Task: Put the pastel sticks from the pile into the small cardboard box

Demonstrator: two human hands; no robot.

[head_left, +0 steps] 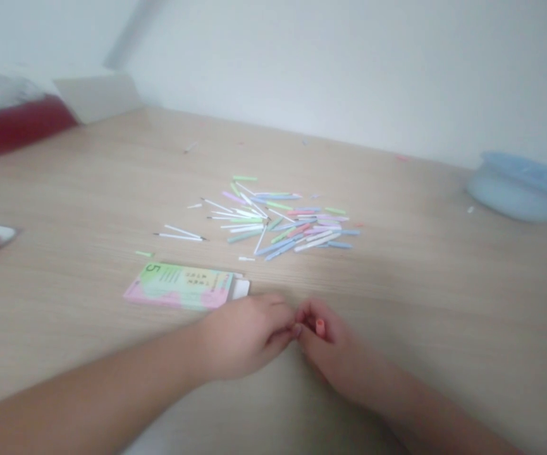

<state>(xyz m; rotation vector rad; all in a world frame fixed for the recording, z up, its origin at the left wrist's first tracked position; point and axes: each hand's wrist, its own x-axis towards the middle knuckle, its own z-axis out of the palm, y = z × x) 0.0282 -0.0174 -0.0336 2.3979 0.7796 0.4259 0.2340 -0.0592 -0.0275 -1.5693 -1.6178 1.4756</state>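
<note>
The right hand was curled around a pink tube, mostly hidden by its fingers, and the left hand's bent fingertips met it; whether those pinched anything, one could not tell. Just beyond the left hand lay a carton, then loose coloured sticks, blurred and overlapping. Farther off, a blue bowl and a red box were cut off at opposite edges.

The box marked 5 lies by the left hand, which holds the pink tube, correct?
No: the head view shows the pink tube in the right hand, not the left hand. The box marked 5 does lie by the left hand.
</note>
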